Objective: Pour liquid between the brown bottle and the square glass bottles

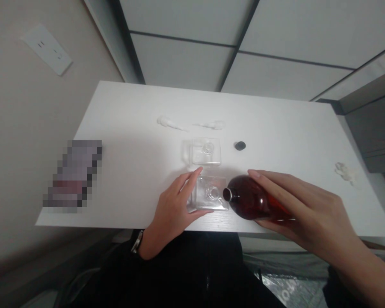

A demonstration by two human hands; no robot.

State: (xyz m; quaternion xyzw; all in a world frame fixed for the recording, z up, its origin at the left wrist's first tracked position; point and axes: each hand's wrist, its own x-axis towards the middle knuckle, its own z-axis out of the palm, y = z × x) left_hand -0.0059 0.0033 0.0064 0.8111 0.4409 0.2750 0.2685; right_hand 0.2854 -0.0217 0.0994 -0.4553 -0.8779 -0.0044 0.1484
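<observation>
My right hand (pixel 314 209) is wrapped round a reddish-brown bottle (pixel 255 199). The bottle is tipped over, its uncapped mouth pointing left, close to the round opening of a clear square-sided bottle (pixel 205 201). Whether liquid runs between the two cannot be made out. Thumb and fingers of my left hand (pixel 176 203) grip that clear bottle from its left side, near the table's front edge. Just behind stands a second clear square-sided bottle (pixel 197 158), also with a round opening on top. A small black cap (pixel 240 146) lies to the right of it.
Two clear, narrow-tipped pieces, one on the left (pixel 171 123) and one on the right (pixel 211 125), lie farther back on the white table (pixel 125 111). Crumpled clear plastic (pixel 345 172) rests at the right. A blurred-out flat object (pixel 73 173) lies at the left edge.
</observation>
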